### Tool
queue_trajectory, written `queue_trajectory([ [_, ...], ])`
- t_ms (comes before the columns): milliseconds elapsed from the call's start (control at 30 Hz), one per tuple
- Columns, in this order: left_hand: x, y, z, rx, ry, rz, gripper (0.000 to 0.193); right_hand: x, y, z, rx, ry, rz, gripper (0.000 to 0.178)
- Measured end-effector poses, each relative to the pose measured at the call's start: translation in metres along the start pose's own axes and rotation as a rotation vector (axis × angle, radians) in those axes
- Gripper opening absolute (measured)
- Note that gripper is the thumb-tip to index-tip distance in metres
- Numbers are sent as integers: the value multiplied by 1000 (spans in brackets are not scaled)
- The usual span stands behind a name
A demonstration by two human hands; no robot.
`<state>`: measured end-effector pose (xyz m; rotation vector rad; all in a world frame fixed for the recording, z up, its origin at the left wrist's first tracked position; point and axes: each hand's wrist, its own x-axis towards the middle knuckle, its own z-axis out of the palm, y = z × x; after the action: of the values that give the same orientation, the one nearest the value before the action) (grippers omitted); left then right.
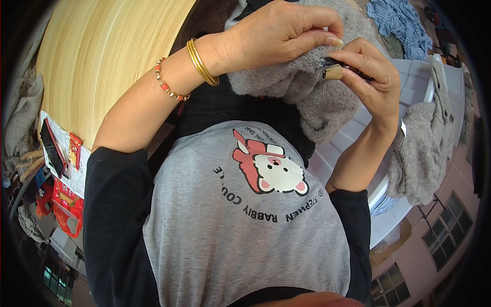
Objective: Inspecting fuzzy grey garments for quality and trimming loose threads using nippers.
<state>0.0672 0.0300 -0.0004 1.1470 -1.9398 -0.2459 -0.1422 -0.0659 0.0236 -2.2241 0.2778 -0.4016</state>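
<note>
A fuzzy grey knit garment (pixel 286 79) lies bunched over my lap at the upper middle. Above it my left hand (pixel 286 33) is closed, thumb and forefinger pinched together; whatever is between their tips is too small to make out. Close by on the right, my right hand (pixel 376 74) grips a small dark tool with a tan wrapped part (pixel 333 72). The tool's tip points left at the knit, just below my left fingertips. Its working end is too small to read clearly.
A light wood-grain table (pixel 102 56) stands on the left, with a phone (pixel 52 146) on papers at its edge. On the right, a white plastic tub (pixel 353 153) has another grey knit piece (pixel 422 153) draped over its rim. Blue striped cloth (pixel 401 25) lies beyond.
</note>
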Motion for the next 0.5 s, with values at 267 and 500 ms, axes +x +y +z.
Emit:
queue_trajectory([
  [267,1,6,-3,-31,-39,-21,8,-4,10,6,97,10,-28,21],
  [500,-2,-14,17,-662,75,-333,13,-7,13,20,344,266,45,32],
])
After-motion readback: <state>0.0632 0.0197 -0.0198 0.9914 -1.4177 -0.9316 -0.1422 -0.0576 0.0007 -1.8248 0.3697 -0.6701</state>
